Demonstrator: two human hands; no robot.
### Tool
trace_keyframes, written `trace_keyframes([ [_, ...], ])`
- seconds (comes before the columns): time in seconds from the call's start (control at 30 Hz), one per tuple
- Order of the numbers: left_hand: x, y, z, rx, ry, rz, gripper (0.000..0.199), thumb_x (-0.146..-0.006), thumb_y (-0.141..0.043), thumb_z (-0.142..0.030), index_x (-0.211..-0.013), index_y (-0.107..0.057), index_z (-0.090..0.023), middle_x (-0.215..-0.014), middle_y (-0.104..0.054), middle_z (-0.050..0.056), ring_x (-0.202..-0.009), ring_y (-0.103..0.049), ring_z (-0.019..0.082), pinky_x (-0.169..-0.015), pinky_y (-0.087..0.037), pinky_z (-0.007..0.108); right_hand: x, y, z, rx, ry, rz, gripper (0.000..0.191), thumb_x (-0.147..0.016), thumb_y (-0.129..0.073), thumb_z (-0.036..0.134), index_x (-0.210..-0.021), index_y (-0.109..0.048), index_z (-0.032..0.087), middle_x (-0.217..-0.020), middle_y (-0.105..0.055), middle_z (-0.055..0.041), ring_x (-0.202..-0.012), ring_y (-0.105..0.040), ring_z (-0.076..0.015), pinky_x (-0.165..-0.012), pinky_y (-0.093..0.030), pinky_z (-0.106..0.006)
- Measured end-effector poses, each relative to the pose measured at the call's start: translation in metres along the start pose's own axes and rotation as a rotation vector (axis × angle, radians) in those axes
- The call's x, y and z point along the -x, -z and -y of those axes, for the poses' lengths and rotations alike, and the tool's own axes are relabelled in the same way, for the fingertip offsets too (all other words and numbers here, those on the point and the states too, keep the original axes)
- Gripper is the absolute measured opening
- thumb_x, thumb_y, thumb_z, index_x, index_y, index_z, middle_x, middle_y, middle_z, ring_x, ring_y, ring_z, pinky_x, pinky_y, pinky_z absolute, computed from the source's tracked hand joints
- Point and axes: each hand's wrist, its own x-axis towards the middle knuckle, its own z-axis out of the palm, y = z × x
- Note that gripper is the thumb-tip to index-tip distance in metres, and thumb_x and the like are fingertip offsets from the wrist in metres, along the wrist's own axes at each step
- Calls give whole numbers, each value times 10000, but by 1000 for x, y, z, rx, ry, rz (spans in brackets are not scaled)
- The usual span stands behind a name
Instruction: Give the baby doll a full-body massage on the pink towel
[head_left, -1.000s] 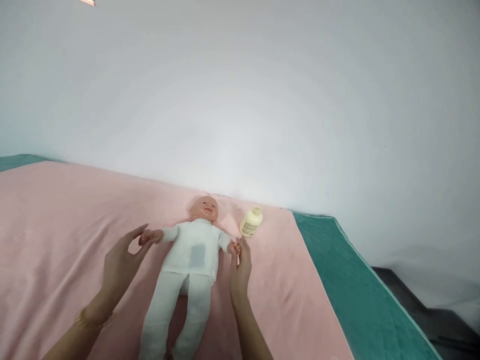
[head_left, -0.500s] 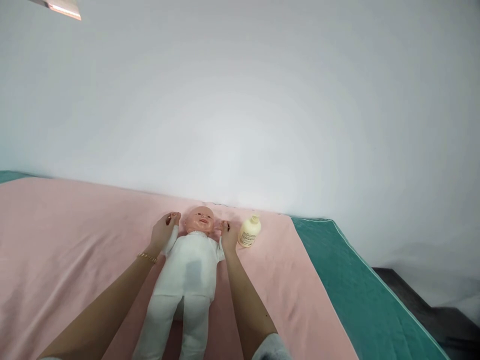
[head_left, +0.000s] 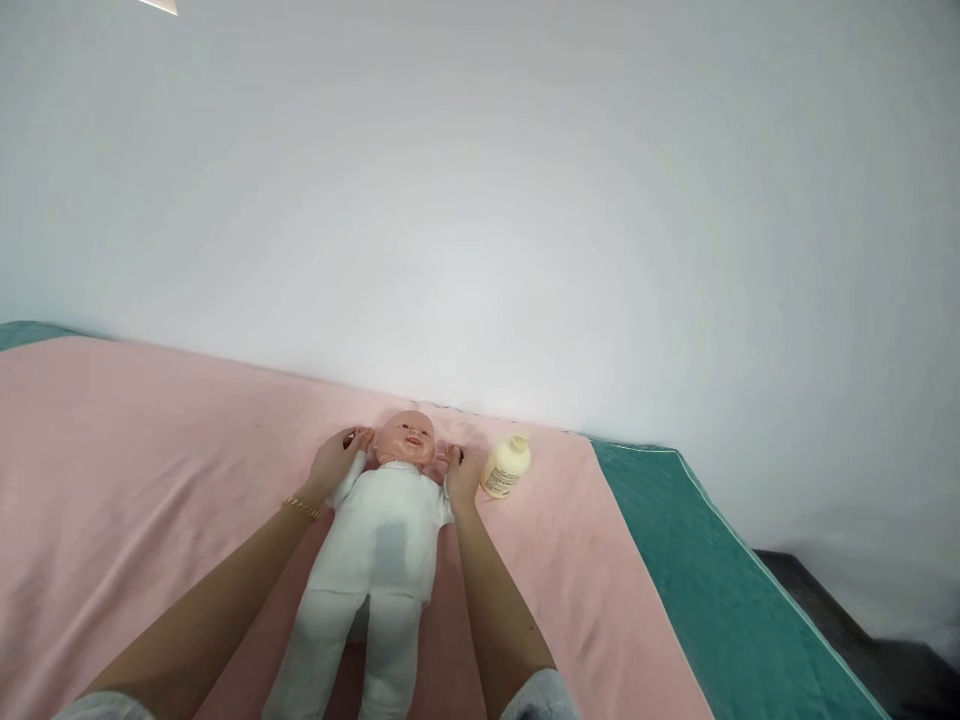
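A baby doll [head_left: 386, 535] in white clothes lies face up on a pink cloth [head_left: 195, 440], its head toward the wall and a grey patch on its front. My left hand [head_left: 335, 464], with a gold bracelet at the wrist, is closed on the doll's raised hand left of its head. On the other side of the head, my right hand [head_left: 463, 474] is closed around the doll's other hand. Just right of my right hand is a pale yellow bottle [head_left: 508, 467] with printed text.
Green fabric [head_left: 720, 570] shows along the right side, beyond the pink cloth's edge. Behind the bedding rises a plain pale wall [head_left: 480, 200]. A dark object [head_left: 847, 620] is at the lower right.
The view has shifted slightly, so the doll's head and the bottle appear a little further right. Both hands keep their hold on the doll's hands.
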Motion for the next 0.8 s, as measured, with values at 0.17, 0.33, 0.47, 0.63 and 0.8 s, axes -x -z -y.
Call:
trace_keyframes([
  [0.17,12,6,-8,66,-22,-45,450,-884,-495,-483,-1139,-668,-155,-1097,-729,124,-963,-676,257,-816,-505,335,20,11,16,-32,39,-3,339,-901,-475,405,-1032,-638,138,-1002,-720,-107,-905,-686,-209,-810,-524,-325],
  [0.33,40,24,-17,140,-67,-174,497,-871,-527,-490,-1246,-607,-175,-1201,-691,102,-1048,-650,227,-901,-504,318,51,31,30,-101,78,-11,412,-887,-506,369,-1223,-576,142,-1195,-675,-126,-1106,-639,-207,-986,-480,-357],
  [0.47,74,49,-16,127,-101,-327,498,-805,-626,-492,-1217,-629,-213,-1188,-693,70,-1048,-645,244,-936,-496,356,82,58,40,-103,88,6,402,-881,-545,365,-1226,-601,166,-1224,-673,-117,-1146,-627,-220,-1001,-488,-370],
  [0.63,122,78,-2,48,-23,-386,452,-806,-644,-487,-1196,-645,-258,-1185,-696,44,-1073,-642,266,-968,-482,399,127,93,43,8,13,71,463,-898,-550,382,-1320,-578,196,-1274,-658,-102,-1176,-623,-231,-1005,-497,-372],
  [0.8,163,94,17,-16,121,-334,395,-778,-661,-523,-1106,-673,-304,-1136,-714,-14,-1062,-650,288,-862,-512,360,180,106,27,61,-70,126,515,-924,-523,398,-1406,-522,216,-1086,-717,-60,-985,-694,-204,-909,-554,-339],
])
